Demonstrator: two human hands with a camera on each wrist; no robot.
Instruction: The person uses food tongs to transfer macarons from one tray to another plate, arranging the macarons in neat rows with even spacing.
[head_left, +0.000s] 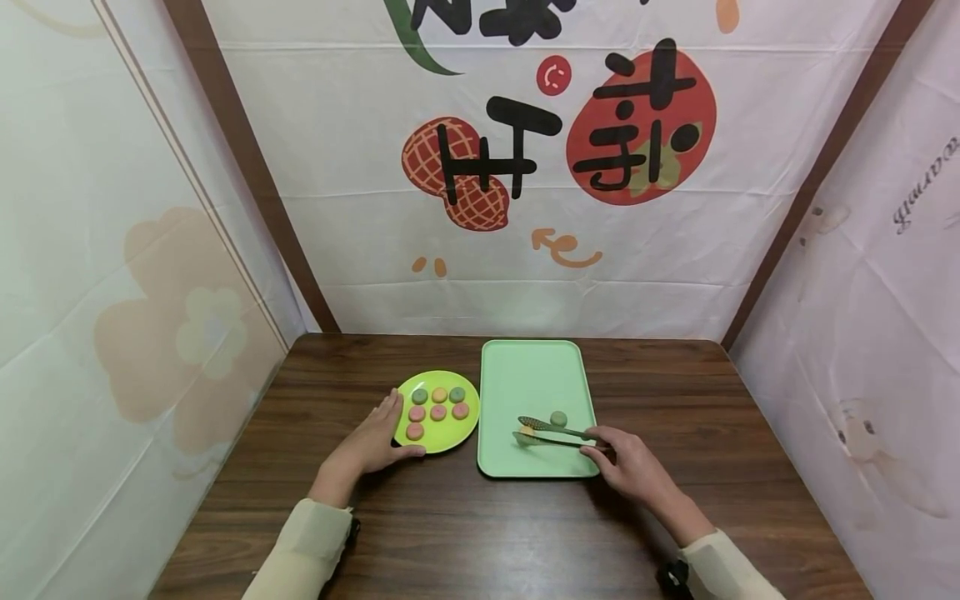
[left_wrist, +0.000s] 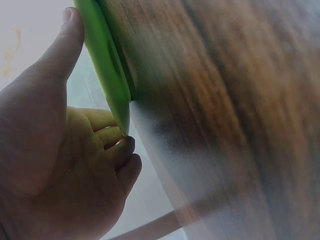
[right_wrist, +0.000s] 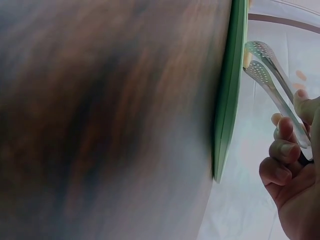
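Note:
On the left, a yellow-green plate (head_left: 442,437) carries several small macarons (head_left: 438,412) in pink, green and yellow. My left hand (head_left: 371,437) lies against its left rim, thumb along the near edge and fingers along the far side; in the left wrist view the hand (left_wrist: 75,150) touches the rim. My right hand (head_left: 626,462) holds metal tongs (head_left: 558,427) over the light green tray (head_left: 532,375). Their perforated ends stand on either side of a yellow macaron (head_left: 527,431); whether both touch it I cannot tell. A green macaron (head_left: 558,419) lies just beyond the tongs.
Plate and tray stand side by side on a dark brown wooden table (head_left: 450,533). Behind the table hangs a white printed cloth (head_left: 360,250), with more cloth at both sides. Each wrist carries a dark band.

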